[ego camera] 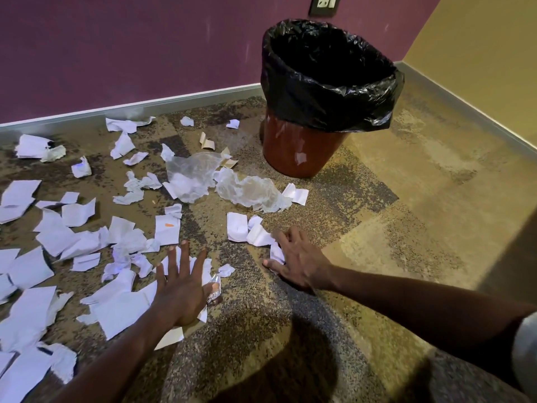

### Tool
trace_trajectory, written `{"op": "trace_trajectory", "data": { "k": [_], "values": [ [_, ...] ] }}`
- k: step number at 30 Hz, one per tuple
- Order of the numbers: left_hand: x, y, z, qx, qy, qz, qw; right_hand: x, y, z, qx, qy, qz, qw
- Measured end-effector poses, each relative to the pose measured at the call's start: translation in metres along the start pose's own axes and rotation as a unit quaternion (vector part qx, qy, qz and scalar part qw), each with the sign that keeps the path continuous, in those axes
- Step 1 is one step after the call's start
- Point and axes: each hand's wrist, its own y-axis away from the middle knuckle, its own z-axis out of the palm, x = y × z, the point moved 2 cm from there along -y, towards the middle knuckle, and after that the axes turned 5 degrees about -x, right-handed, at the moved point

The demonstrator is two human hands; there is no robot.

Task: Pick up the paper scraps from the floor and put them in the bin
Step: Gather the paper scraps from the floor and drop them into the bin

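Several white paper scraps (58, 237) lie scattered over the patterned carpet, mostly on the left and centre. A red-brown bin (302, 152) lined with a black bag (325, 91) stands upright near the far wall. My left hand (180, 286) is spread flat, fingers straight, over a pile of scraps (122, 309) at the lower centre. My right hand (296, 263) reaches down on the carpet with its fingers on a small white scrap (276, 253), beside two more scraps (241, 228). Whether the fingers pinch that scrap is not clear.
Two crumpled translucent plastic sheets (247, 190) lie between the scraps and the bin. Small tan cardboard bits (207, 144) sit near them. A purple wall with a grey skirting (145, 104) runs behind; a yellow wall (479, 53) closes the right side.
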Motion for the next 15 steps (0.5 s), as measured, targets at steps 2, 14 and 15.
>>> {"op": "trace_trajectory", "data": {
  "k": [2,14,15],
  "values": [
    [0.0,-0.001,0.001,-0.003,0.003,-0.001,1.0,-0.003,0.001,0.007,0.041,0.025,-0.049,0.998],
    [-0.001,-0.005,0.003,0.001,0.006,-0.003,1.0,0.002,-0.012,-0.035,0.093,-0.183,-0.085,0.975],
    [-0.001,-0.005,0.002,0.001,0.004,-0.002,1.0,0.002,-0.018,-0.045,0.115,-0.192,-0.073,0.972]
  ]
}}
